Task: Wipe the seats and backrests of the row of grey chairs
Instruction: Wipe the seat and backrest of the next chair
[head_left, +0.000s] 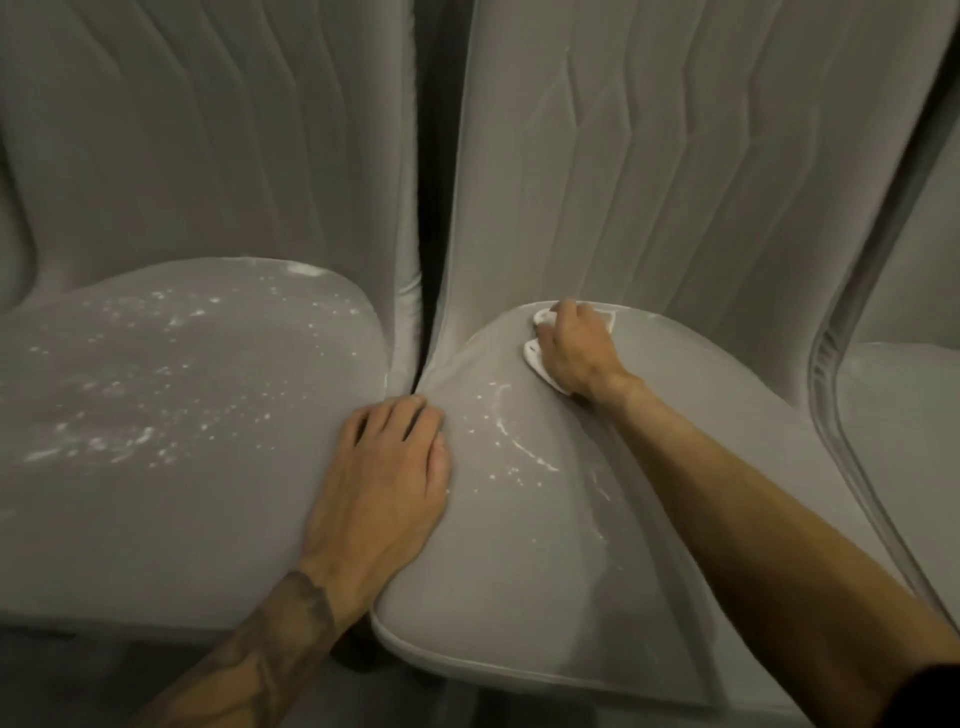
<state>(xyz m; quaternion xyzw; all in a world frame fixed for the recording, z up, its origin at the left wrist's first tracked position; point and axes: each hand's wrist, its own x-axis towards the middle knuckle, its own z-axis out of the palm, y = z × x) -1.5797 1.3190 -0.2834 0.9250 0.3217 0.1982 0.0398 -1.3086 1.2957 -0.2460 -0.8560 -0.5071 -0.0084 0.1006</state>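
Observation:
Two grey upholstered chairs stand side by side. The left seat is speckled with white residue. The right seat has a few white streaks near its left side. My right hand presses a white cloth onto the back of the right seat, close to the backrest, with fingers curled over the cloth. My left hand rests flat with straight fingers across the gap where the two seats meet. The left chair's ribbed backrest rises behind its seat.
A third grey chair shows at the right edge, its piped rim curving down beside my right forearm. A dark narrow gap separates the two backrests. Dark floor shows below the seat fronts.

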